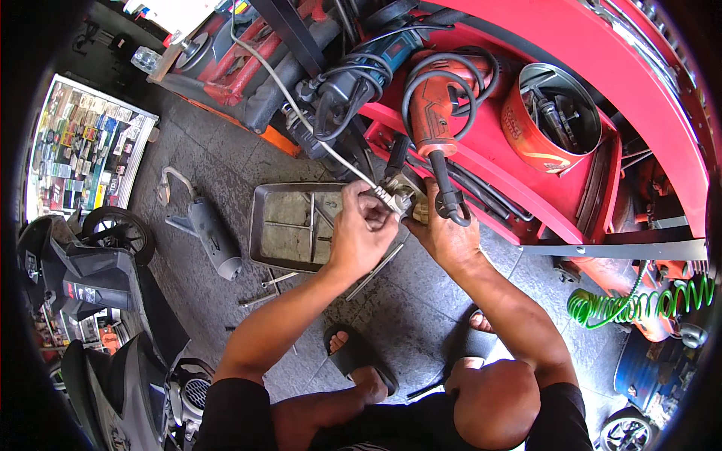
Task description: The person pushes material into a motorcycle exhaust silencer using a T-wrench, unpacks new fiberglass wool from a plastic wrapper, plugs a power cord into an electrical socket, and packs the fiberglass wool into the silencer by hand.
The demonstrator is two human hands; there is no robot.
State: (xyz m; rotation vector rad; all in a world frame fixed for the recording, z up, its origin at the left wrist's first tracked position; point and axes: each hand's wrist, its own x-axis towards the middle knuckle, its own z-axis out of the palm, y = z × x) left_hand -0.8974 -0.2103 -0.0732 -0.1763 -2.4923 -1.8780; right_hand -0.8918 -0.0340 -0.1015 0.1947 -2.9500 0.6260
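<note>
Near the middle, my left hand (361, 233) pinches a small silver metal piece (391, 199) with a coiled or ridged part, at the end of a white cable (301, 113) running from the upper left. My right hand (444, 237) is just right of it, fingers curled around a metal part that they partly hide. The piece is at the lower front of a red tool cart (617, 68). An orange power tool (440, 113) with a looped cord lies above my right hand. A metal tray (258, 225) with several rods sits on the floor beside my left hand.
An exhaust muffler (214, 237) lies left on the tiled floor, near a dark scooter (105, 293) and a display case (86, 143). A blue-black power tool (338, 94) and a red can of tools (519, 128) are above. A green coiled hose (602, 308) hangs at right.
</note>
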